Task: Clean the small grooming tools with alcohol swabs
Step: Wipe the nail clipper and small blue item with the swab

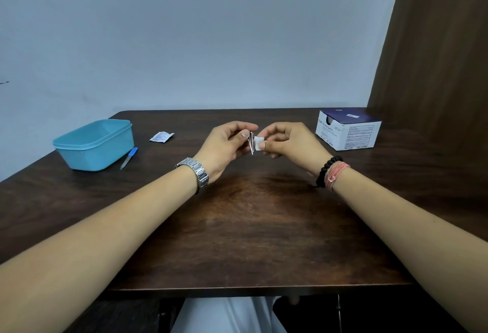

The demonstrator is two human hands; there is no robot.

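Working over a dark wooden table (245, 227), the person holds both hands raised just above its middle. Largest item: blue plastic tub (95, 145) at about 10 o'clock, open-topped, contents not visible. Next, white-and-navy box of alcohol swabs (348, 132) at 2 o'clock, well apart from the tub. Left hand (224, 145), steel watch on its wrist, pinches a slim pair of metal tweezers (251, 144) near the upper end, tips hanging down. Right hand (287, 142), bead and cord bracelets at the wrist, grips a small white swab (258, 143) between thumb and fingers, pressed against the tweezers' side. Blue-handled nail file (128, 158) lies flat at 9 o'clock, just beside the tub's near corner. Torn swab wrapper (161, 136) rests at 11 o'clock, near the tub. Handling, as judged: tweezers light, stiff, springy, with smooth metal likely slick once wet; best held at the joined end so the tips stay free for wiping. Swab soft, damp, flimsy; fold it round the metal and pinch lightly. File looks thin and light, its blade probably a little flexible; take it by the blue handle.
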